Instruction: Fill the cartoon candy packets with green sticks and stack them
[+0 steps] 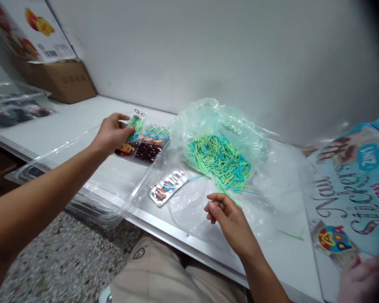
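My right hand (pixel 229 219) hovers near, fingers loosely curled on nothing, just short of the green sticks (pixel 219 162) on their bag (pixel 221 122). Far left, my left hand (pixel 113 132) pinches a small packet (pixel 136 123) over the packet pile (pixel 150 143). I'd lower it flat, edges lined up.

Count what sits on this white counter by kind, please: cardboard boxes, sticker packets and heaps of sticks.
Cardboard boxes: 1, the brown box by the wall.
Sticker packets: 3, one in the left hand, one stack, one loose packet.
Stick heaps: 1, green and blue sticks near the right hand.
Total: 5
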`<action>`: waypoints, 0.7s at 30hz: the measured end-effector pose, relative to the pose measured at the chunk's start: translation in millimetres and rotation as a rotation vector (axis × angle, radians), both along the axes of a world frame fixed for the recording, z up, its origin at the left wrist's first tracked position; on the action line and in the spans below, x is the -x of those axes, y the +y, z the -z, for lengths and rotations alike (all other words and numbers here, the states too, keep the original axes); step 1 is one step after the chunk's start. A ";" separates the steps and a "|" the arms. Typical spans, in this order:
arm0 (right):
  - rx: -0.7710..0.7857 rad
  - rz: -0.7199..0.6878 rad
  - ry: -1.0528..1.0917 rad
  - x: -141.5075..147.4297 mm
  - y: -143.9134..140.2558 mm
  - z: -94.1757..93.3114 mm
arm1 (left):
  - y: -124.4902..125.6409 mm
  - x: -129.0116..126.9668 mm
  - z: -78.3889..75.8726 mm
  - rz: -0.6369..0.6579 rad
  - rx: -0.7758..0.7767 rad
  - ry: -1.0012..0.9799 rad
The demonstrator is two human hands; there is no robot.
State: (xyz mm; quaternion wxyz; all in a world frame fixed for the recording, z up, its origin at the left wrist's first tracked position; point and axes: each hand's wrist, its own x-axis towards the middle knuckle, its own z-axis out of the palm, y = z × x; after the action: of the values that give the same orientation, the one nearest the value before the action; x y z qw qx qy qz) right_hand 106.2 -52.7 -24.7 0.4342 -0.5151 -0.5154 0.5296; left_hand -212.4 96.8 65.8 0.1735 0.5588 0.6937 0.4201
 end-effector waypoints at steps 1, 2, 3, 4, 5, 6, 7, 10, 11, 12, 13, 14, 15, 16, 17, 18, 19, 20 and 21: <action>0.006 -0.013 -0.006 1.2 -0.4 1.5 | 19.9 9.6 1.6 -0.047 0.055 0.130; 0.010 -0.025 -0.017 1.9 -1.0 3.0 | 38.1 17.4 4.0 -0.082 0.100 0.230; 0.016 -0.036 -0.032 2.0 -1.6 4.4 | 54.6 23.4 7.1 -0.097 0.129 0.263; 0.021 -0.041 -0.048 1.4 -2.3 5.8 | 69.2 27.7 10.6 -0.108 0.148 0.284; 0.027 -0.040 -0.065 0.2 -2.9 7.1 | 82.0 30.4 14.5 -0.125 0.167 0.293; 0.034 -0.034 -0.081 -1.5 -3.5 8.2 | 93.3 32.0 18.5 -0.137 0.182 0.292; 0.043 -0.024 -0.096 -3.5 -3.9 9.1 | 103.0 32.6 22.5 -0.149 0.197 0.306; 0.076 -0.007 -0.125 -8.8 -4.7 10.7 | 123.0 32.4 33.9 -0.151 0.231 0.403; 0.086 -0.007 -0.131 -10.0 -4.9 11.2 | 126.7 32.3 37.4 -0.143 0.234 0.443; 0.092 -0.007 -0.137 -10.8 -4.8 11.7 | 129.3 32.6 40.9 -0.138 0.230 0.478; 0.096 -0.010 -0.144 -11.3 -4.7 12.3 | 130.9 33.1 44.3 -0.132 0.224 0.507; 0.098 -0.012 -0.149 -11.6 -4.4 13.0 | 131.8 33.9 47.7 -0.121 0.220 0.528; 0.100 -0.017 -0.153 -11.7 -3.9 13.7 | 132.5 35.0 50.9 -0.106 0.220 0.554; 0.103 -0.021 -0.155 -11.7 -3.2 14.4 | 133.1 36.2 54.1 -0.088 0.226 0.577; 0.106 -0.024 -0.158 -11.4 -2.3 14.9 | 133.9 37.5 57.0 -0.068 0.234 0.596; 0.107 -0.029 -0.161 -10.8 -1.3 15.1 | 134.9 38.8 59.6 -0.049 0.242 0.613; 0.105 -0.034 -0.166 -9.8 -0.3 14.9 | 136.3 39.9 61.8 -0.033 0.247 0.624; 0.101 -0.039 -0.174 -8.5 0.8 14.4 | 137.9 40.9 63.7 -0.022 0.248 0.629; 0.096 -0.047 -0.183 -6.7 1.9 13.6 | 139.6 41.6 65.1 -0.013 0.247 0.634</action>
State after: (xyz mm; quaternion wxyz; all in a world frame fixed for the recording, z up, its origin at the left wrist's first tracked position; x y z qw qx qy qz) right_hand 112.9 -50.8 -38.3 0.3477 -0.5694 -0.5389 0.5142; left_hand -254.1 236.5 0.7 0.0126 0.6318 0.7624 0.1394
